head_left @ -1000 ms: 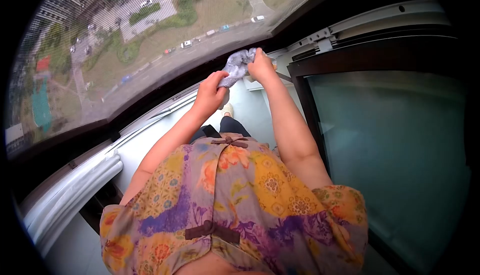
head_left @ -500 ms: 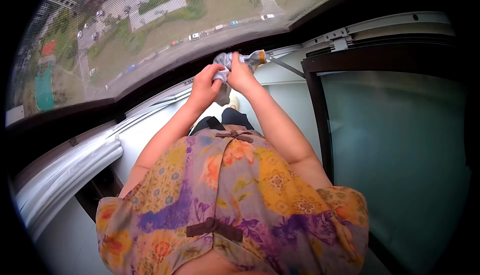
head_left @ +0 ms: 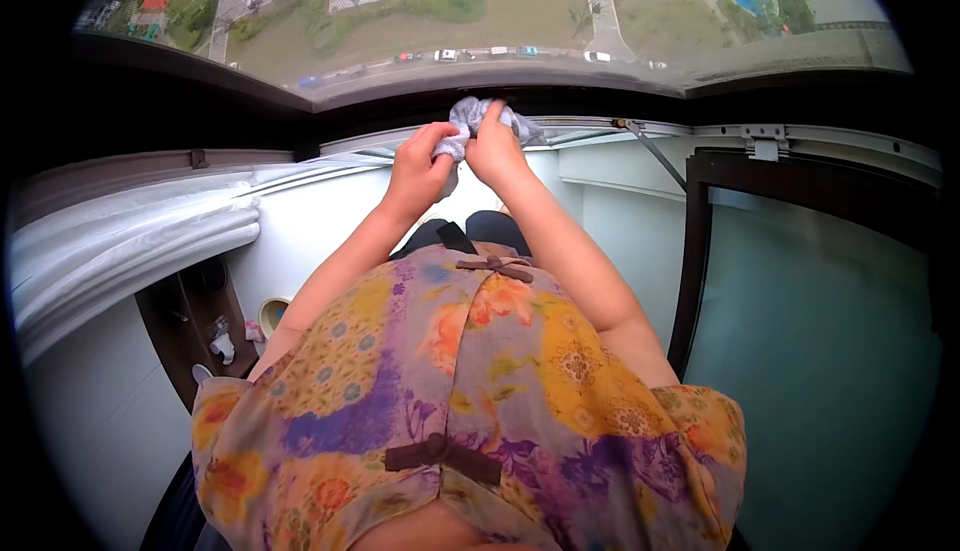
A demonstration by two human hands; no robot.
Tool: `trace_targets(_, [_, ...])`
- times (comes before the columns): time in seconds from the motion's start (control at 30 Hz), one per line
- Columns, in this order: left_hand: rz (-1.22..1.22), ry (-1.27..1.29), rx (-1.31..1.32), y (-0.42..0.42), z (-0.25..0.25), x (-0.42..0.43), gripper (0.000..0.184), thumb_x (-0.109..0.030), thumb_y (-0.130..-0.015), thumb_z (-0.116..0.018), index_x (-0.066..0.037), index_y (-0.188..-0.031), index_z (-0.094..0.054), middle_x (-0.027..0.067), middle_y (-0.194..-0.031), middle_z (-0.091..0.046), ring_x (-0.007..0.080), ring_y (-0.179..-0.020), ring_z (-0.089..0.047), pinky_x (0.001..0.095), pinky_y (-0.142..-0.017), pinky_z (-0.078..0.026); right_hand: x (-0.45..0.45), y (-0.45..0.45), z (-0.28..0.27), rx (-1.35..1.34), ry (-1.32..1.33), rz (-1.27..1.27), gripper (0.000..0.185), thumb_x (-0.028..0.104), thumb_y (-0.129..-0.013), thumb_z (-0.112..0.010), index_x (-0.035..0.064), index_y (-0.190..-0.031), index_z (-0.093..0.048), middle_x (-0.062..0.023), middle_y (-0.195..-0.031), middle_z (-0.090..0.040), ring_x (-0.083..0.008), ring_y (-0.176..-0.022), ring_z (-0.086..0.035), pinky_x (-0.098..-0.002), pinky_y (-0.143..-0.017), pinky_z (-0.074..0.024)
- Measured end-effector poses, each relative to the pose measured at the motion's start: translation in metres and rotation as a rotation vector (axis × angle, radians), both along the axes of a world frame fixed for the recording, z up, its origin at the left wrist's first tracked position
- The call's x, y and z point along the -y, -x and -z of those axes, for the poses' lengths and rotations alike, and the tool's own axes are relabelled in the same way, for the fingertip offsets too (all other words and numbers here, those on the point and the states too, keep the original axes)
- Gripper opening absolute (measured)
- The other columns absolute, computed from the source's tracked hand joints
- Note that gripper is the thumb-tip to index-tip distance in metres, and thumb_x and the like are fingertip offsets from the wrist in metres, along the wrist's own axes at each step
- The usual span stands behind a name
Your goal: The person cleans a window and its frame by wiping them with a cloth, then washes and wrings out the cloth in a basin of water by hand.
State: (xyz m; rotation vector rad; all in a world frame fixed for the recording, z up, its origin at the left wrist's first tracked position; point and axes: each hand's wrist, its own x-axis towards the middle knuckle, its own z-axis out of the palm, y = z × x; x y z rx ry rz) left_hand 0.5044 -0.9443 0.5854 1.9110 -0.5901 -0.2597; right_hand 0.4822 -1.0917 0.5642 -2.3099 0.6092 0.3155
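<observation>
A crumpled grey-and-white cloth (head_left: 474, 114) is bunched up at the dark window frame, just above the pale sill track. My left hand (head_left: 422, 164) is closed on the near-left end of it, and a darker fold hangs below those fingers. Beside it, my right hand (head_left: 495, 149) grips the same cloth, its index finger laid over the top. Part of the cloth sticks out past the right hand. Both hands are close together, and the bundle hides where it meets the frame.
A dark-framed window sash (head_left: 697, 251) stands swung inward on the right, with a metal stay arm (head_left: 655, 154) running to the frame. White curtain (head_left: 130, 251) is gathered at the left. Below it are a brown shelf (head_left: 185, 321) holding small items and a round container (head_left: 272, 316).
My view has turned to the right, so the scene has shifted. Both hands still hold the cloth; its orange-banded end, seen earlier on the right, no longer shows.
</observation>
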Motion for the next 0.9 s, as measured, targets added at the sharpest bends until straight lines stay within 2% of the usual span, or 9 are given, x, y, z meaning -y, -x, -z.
trace_targets(0.2, [-0.073, -0.014, 0.001, -0.005, -0.002, -0.032, 0.029, 0.0, -0.076, -0.052, 0.001, -0.103, -0.061, 0.0145, -0.099, -0.065, 0.0272, -0.088, -0.065, 0.0336, -0.08, -0.05, -0.041, -0.013, 0.003, 0.06, -0.012, -0.089, 0.089, 0.017, -0.079, -0.063, -0.0157, -0.14, -0.007, -0.0327, -0.094, -0.064, -0.0467, -0.091, -0.064, -0.0492, -0.079, -0.0518])
trace_targets(0.27, [-0.105, 0.018, 0.021, -0.005, -0.004, -0.044, 0.027, 0.001, -0.075, -0.052, 0.001, -0.101, -0.06, 0.0177, -0.097, -0.063, 0.0343, -0.084, -0.063, 0.0369, -0.074, -0.05, -0.047, -0.016, 0.001, 0.045, -0.015, -0.07, 0.088, 0.016, -0.079, -0.063, -0.0164, -0.139, -0.007, -0.0325, -0.093, -0.064, -0.0468, -0.09, -0.064, -0.0489, -0.078, -0.0523])
trace_targets(0.47, [-0.225, 0.001, 0.064, -0.008, -0.003, -0.081, 0.029, 0.0, -0.076, -0.052, 0.0, -0.103, -0.061, 0.0165, -0.098, -0.064, 0.0321, -0.087, -0.064, 0.0358, -0.076, -0.051, -0.092, -0.032, 0.002, 0.085, -0.021, -0.147, 0.087, 0.014, -0.08, -0.061, -0.0173, -0.139, -0.004, -0.0325, -0.092, -0.064, -0.0451, -0.088, -0.065, -0.0487, -0.078, -0.0526])
trace_targets(0.6, [-0.266, -0.012, 0.013, -0.005, 0.004, -0.098, 0.028, 0.0, -0.076, -0.053, -0.001, -0.103, -0.062, 0.0154, -0.098, -0.065, 0.0318, -0.087, -0.064, 0.0359, -0.077, -0.051, -0.106, -0.035, 0.002, 0.049, -0.064, -0.227, 0.09, 0.018, -0.081, -0.06, -0.0168, -0.14, -0.002, -0.0329, -0.094, -0.064, -0.0462, -0.09, -0.065, -0.0479, -0.079, -0.0526])
trace_targets(0.67, [-0.366, -0.088, 0.084, -0.007, 0.006, -0.109, 0.027, 0.0, -0.079, -0.053, -0.001, -0.104, -0.063, 0.0132, -0.097, -0.067, 0.0231, -0.087, -0.065, 0.0306, -0.079, -0.05, -0.13, -0.045, -0.007, -0.009, -0.045, -0.308, 0.09, 0.018, -0.081, -0.06, -0.017, -0.14, -0.002, -0.0328, -0.096, -0.064, -0.0453, -0.092, -0.065, -0.0471, -0.08, -0.0523])
trace_targets(0.73, [-0.422, -0.083, 0.024, -0.013, 0.003, -0.124, 0.026, -0.001, -0.081, -0.053, -0.002, -0.104, -0.064, 0.0115, -0.093, -0.067, 0.0221, -0.086, -0.065, 0.0303, -0.079, -0.05, -0.137, -0.051, -0.006, 0.009, -0.082, -0.266, 0.09, 0.017, -0.081, -0.059, -0.0171, -0.14, -0.001, -0.0323, -0.096, -0.064, -0.0447, -0.092, -0.065, -0.047, -0.081, -0.0521])
trace_targets(0.8, [-0.451, -0.078, -0.068, -0.012, -0.007, -0.131, 0.028, 0.0, -0.081, -0.052, -0.002, -0.107, -0.063, 0.0116, -0.097, -0.067, 0.0214, -0.089, -0.064, 0.0305, -0.082, -0.049, -0.138, -0.05, -0.005, 0.03, -0.069, -0.289, 0.089, 0.014, -0.08, -0.058, -0.0187, -0.139, -0.001, -0.0318, -0.094, -0.064, -0.0446, -0.091, -0.065, -0.0474, -0.081, -0.0519])
trace_targets(0.83, [-0.453, -0.079, -0.07, -0.012, -0.005, -0.131, 0.028, 0.0, -0.081, -0.052, -0.002, -0.107, -0.063, 0.0116, -0.097, -0.067, 0.0214, -0.089, -0.064, 0.0305, -0.082, -0.049, -0.137, -0.047, -0.005, 0.063, -0.085, -0.246, 0.082, 0.012, -0.079, -0.056, -0.0152, -0.141, -0.009, -0.0318, -0.092, -0.064, -0.0455, -0.088, -0.064, -0.0483, -0.079, -0.0516])
trace_targets(0.9, [-0.439, -0.061, 0.055, -0.013, 0.004, -0.13, 0.034, 0.001, -0.078, -0.053, -0.003, -0.111, -0.059, 0.015, -0.108, -0.062, 0.0314, -0.096, -0.062, 0.0357, -0.084, -0.049, -0.124, -0.038, 0.004, 0.13, -0.089, -0.284, 0.079, 0.012, -0.079, -0.055, -0.0108, -0.142, -0.015, -0.0317, -0.09, -0.064, -0.0461, -0.087, -0.064, -0.0491, -0.079, -0.0512])
